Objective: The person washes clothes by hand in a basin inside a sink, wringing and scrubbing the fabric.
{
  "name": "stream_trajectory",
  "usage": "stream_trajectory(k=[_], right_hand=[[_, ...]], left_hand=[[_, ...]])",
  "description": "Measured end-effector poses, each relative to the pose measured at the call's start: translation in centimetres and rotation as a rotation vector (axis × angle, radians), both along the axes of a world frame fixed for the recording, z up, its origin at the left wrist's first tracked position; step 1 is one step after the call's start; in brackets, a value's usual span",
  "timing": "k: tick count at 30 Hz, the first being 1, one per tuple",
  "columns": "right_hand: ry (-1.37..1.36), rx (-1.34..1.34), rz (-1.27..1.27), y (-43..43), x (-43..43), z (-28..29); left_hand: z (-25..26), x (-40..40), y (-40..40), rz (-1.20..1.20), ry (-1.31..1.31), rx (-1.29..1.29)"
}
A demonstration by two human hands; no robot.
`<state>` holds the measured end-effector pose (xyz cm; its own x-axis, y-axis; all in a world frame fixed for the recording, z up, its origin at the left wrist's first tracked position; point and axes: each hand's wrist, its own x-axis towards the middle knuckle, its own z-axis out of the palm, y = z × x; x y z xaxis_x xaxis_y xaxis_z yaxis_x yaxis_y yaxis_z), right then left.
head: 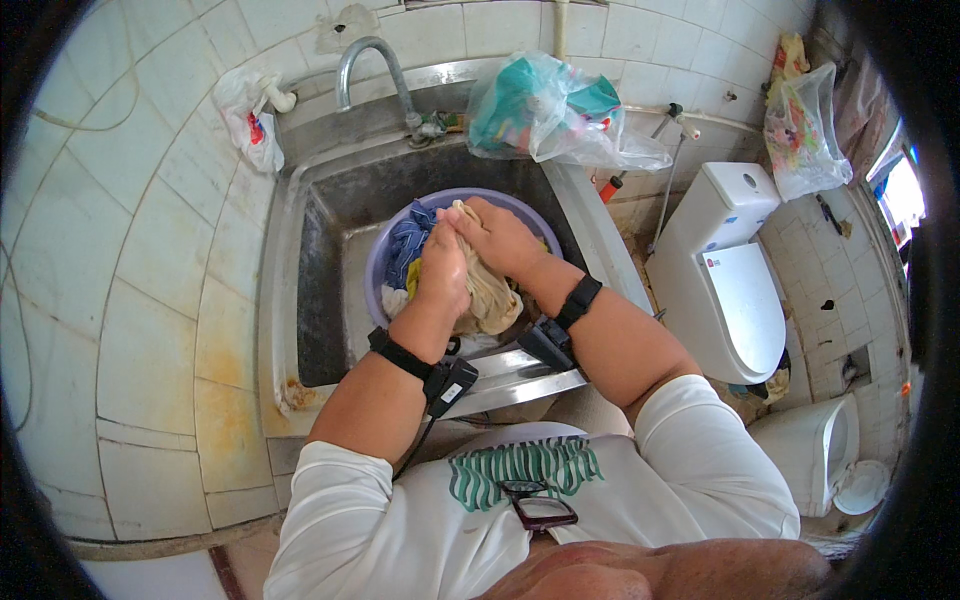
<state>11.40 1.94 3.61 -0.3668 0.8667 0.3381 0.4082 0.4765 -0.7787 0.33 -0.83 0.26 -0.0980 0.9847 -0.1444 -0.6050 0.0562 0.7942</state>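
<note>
Both my hands grip a beige cloth (489, 289) over a round purple basin (373, 262). My left hand (444, 266) is closed on the cloth's near-left side, wet and shiny. My right hand (501, 236) clasps it from the right, the fingertips of both hands almost meeting at the top. The cloth hangs in folds below them into the basin. A blue patterned cloth (409, 238) lies at the basin's left, with a bit of yellow cloth (413, 277) and a white cloth (393, 301) below it. My hands hide much of what the basin holds.
The basin stands in a stainless steel sink (319, 225) under a curved metal faucet (371, 45). Plastic bags (551, 112) sit on the sink's back right corner. Another bag (251, 124) hangs by the left wall. A toilet (739, 285) and a white bin (806, 442) stand to the right.
</note>
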Motion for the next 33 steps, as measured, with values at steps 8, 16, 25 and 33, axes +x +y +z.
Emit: stream_trajectory(k=[8, 16, 25, 33], right_hand=[[-0.109, 0.248, 0.037, -2.0, -0.7, 1.9], [-0.094, 0.128, -0.18, 0.3, -0.3, -0.1], [-0.072, 0.306, 0.084, -2.2, -0.5, 2.0], [-0.219, 0.179, -0.242, 0.0, -0.6, 0.1]], left_hand=[[1.4, -0.8, -0.4, -0.033, -0.194, -0.098], [1.4, 0.7, -0.6, -0.036, -0.105, -0.036], [0.6, -0.7, -0.4, -0.072, -0.191, -0.113], [0.3, 0.1, 0.6, -0.181, -0.175, -0.165]])
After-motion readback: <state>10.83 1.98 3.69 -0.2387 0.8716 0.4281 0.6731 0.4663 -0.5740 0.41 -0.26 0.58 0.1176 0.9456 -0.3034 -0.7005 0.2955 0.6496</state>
